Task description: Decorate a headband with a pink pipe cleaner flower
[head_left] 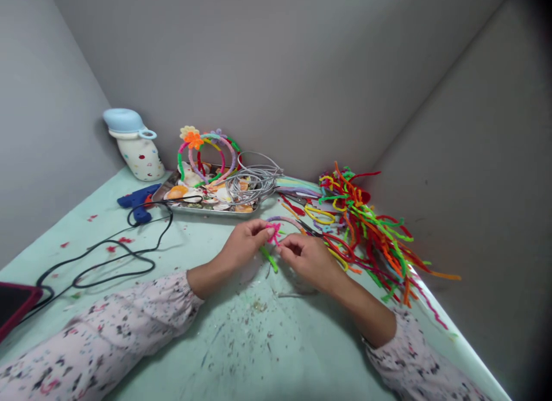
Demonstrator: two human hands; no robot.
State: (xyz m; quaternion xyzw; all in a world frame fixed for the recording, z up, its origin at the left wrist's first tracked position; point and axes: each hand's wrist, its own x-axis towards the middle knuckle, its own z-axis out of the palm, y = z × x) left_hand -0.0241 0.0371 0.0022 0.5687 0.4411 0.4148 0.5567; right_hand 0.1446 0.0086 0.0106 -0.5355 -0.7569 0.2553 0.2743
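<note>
My left hand (244, 244) and my right hand (308, 257) meet over the pale green table (241, 343), both pinching a small pink pipe-cleaner piece (273, 232) between their fingertips. A green pipe-cleaner stem (269, 258) hangs down from it toward the table. A thin wrapped hairband arc (288, 220) lies just behind the fingers. Both sleeves are pale with a speckled print.
A heap of coloured pipe cleaners (366, 223) lies right. A metal tray (207, 200) behind holds decorated hairbands (207, 151), shells and grey wire (252, 180). A blue glue gun (138, 201) with black cord (107, 257), a white jug (135, 145) and a dark red-edged device (12, 303) are left.
</note>
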